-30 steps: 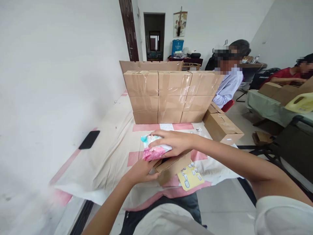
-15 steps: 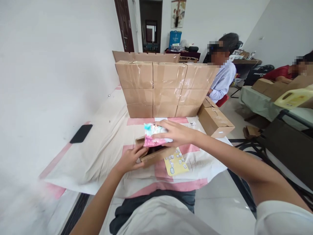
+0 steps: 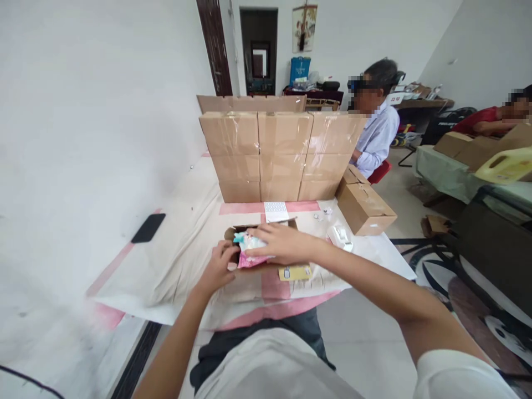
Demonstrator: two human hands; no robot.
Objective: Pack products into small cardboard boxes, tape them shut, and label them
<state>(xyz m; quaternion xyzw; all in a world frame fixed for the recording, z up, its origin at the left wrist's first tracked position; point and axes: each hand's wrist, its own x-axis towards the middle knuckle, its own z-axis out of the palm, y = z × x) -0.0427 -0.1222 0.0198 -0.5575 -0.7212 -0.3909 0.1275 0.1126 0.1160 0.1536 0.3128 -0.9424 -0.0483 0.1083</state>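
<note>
From where I stand, one soft packet (image 3: 249, 260) is in play, at the mouth of one small open carton (image 3: 260, 269) near the middle of the table's near edge, with the packet partly inside the walls. The right hand (image 3: 285, 243) lies over the packet with its fingers bent around it, gripping it; the left hand (image 3: 218, 266) has its fingers curled at the carton's near left corner, touching it, though I cannot tell whether they pinch the wall. Toward the table's far edge I count nine taped box faces in the box stack (image 3: 282, 147), three across and three high, and at least one brown box (image 3: 366, 208) by the right edge. There is one black phone (image 3: 148, 228) at the left edge, one yellow card (image 3: 295, 273) just beside the small carton, one white sheet (image 3: 276, 208) in front of the stack and one white object (image 3: 341, 237) toward the right edge. Two other people are in the room, one in a pale blue shirt (image 3: 378, 133), one in red (image 3: 477, 119). The sheet bears rows of small marks and the brown box a pale label, all too small to read. The packet looks crinkled and glossy, turquoise at one corner, whitish across the middle, bright pink along its near side.
</note>
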